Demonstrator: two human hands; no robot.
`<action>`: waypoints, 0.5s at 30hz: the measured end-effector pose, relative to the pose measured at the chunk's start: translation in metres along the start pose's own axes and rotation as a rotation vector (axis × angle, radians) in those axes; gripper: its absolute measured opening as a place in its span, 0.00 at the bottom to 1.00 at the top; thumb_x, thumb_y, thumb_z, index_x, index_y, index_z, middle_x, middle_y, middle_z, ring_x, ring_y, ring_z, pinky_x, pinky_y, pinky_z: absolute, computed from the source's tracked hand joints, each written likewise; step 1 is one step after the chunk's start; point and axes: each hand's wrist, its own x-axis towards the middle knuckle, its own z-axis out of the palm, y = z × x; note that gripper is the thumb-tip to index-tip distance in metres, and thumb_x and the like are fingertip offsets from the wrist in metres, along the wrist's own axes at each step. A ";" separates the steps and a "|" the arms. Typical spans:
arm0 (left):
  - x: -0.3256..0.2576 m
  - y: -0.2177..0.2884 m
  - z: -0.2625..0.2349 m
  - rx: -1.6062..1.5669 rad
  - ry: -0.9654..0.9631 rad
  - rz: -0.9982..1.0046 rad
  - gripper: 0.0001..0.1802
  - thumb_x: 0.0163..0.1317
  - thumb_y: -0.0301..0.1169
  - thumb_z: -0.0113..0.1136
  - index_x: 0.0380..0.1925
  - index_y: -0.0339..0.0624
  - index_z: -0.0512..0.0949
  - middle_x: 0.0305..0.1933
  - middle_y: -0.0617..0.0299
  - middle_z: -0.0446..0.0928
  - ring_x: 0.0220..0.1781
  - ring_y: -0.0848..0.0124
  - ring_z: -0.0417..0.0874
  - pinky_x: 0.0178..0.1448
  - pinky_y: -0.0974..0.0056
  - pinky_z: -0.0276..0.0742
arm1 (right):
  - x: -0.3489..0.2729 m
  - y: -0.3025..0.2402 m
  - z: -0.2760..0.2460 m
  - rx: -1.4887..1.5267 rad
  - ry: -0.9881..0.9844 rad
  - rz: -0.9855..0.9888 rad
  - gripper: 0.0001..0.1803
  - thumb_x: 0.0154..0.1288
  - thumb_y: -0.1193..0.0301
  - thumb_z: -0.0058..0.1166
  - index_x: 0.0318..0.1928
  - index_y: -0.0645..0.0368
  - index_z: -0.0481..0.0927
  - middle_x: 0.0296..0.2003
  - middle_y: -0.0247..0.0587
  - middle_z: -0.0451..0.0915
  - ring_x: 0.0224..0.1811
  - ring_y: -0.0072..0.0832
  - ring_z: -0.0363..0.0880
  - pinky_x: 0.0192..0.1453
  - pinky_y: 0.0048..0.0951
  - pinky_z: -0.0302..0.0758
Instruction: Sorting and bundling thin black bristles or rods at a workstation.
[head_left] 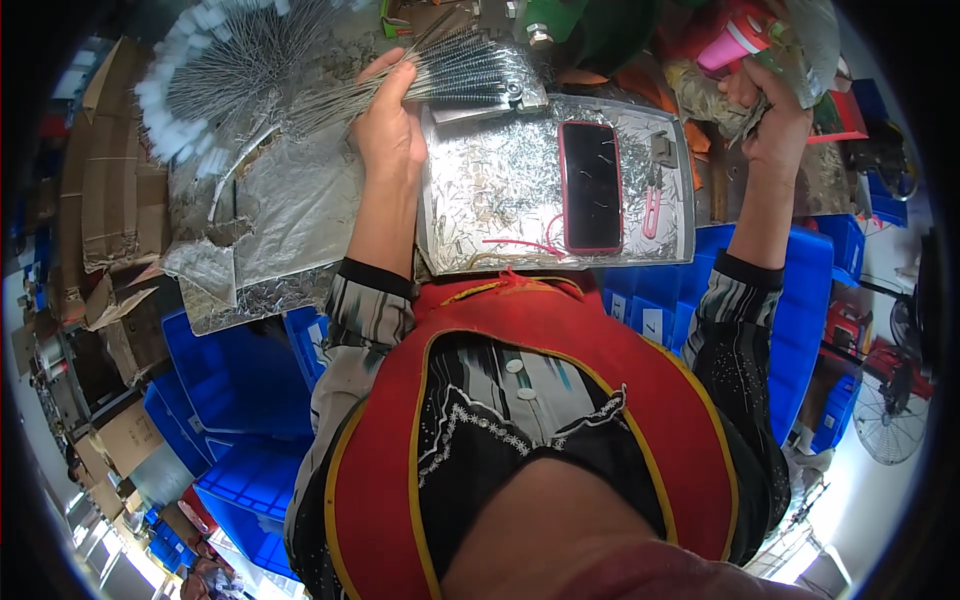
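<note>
At far left, white-tipped wires (255,65) lie fanned, tips mostly outward, perhaps to avoid tangling. The left hand (388,130) is closed around a bunch of wires (450,77), thumb on top, likely keeping it together; bare silver stems trail left, dark ridged ends point right, just past the upper left of the tray (687,190). A phone (591,190) lies flat there, probably for easy reach. The right hand (776,118) curls below a pink object (733,46); I cannot tell what it grips.
</note>
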 end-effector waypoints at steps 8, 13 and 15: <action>0.004 0.004 0.001 0.019 0.011 -0.059 0.13 0.49 0.18 0.58 0.38 0.35 0.73 0.35 0.56 0.76 0.36 0.70 0.77 0.42 0.69 0.76 | 0.004 -0.008 -0.005 -0.035 -0.052 0.031 0.13 0.53 0.76 0.47 0.13 0.61 0.66 0.13 0.35 0.61 0.18 0.27 0.64 0.33 0.29 0.68; 0.007 0.007 0.003 0.043 -0.016 -0.072 0.14 0.47 0.18 0.59 0.38 0.34 0.74 0.34 0.55 0.77 0.35 0.70 0.78 0.40 0.69 0.76 | 0.009 -0.021 -0.004 -0.072 -0.155 0.055 0.09 0.53 0.76 0.46 0.17 0.61 0.68 0.12 0.32 0.60 0.17 0.24 0.62 0.31 0.27 0.67; 0.008 0.008 0.006 0.041 0.009 -0.092 0.14 0.47 0.18 0.59 0.37 0.34 0.74 0.35 0.55 0.76 0.35 0.70 0.78 0.40 0.69 0.76 | 0.009 -0.018 -0.004 -0.094 -0.058 0.041 0.09 0.53 0.76 0.46 0.18 0.61 0.68 0.12 0.32 0.60 0.17 0.23 0.62 0.31 0.27 0.67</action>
